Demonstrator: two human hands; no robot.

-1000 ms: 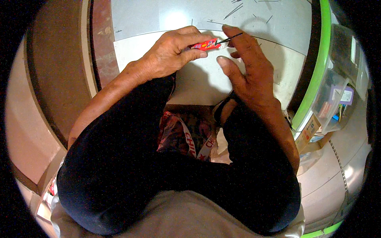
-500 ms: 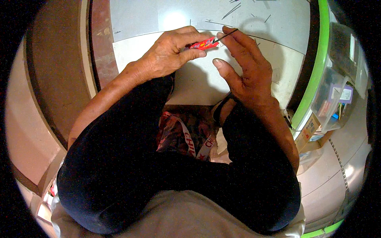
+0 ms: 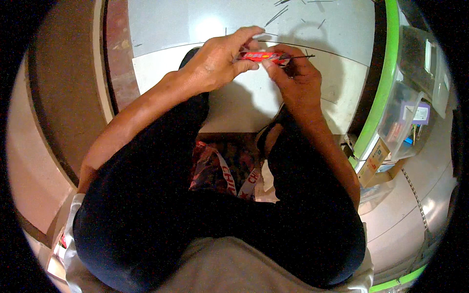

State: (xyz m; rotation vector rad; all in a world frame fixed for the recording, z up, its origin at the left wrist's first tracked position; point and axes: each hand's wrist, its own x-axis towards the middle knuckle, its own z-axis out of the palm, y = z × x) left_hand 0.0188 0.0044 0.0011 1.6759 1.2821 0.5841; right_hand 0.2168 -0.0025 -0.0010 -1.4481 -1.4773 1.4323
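Note:
A small, narrow red packet (image 3: 259,56) with a printed wrapper is held up between my two hands above a white board (image 3: 229,110). My left hand (image 3: 212,63) grips its left end, thumb below, with one finger lifted off. The thumb and fingers of my right hand (image 3: 300,85) close round the packet's right end. A thin dark stick (image 3: 305,56) juts out to the right past my right fingers; how it meets the packet is hidden. Several loose thin dark sticks (image 3: 277,16) lie farther off on the pale grey surface (image 3: 171,24).
Clear plastic bins (image 3: 408,117) holding small items stand at the right, beyond a green edge (image 3: 378,97). A cardboard box (image 3: 374,162) sits near them. A dark brown panel (image 3: 63,93) runs along the left. Patterned red fabric with a lettered strap (image 3: 225,171) lies between my legs.
My right hand, earlier spread with the dark stick by its fingertips, has closed on the packet's right end. The stick now points right instead of slanting up. A left finger has lifted.

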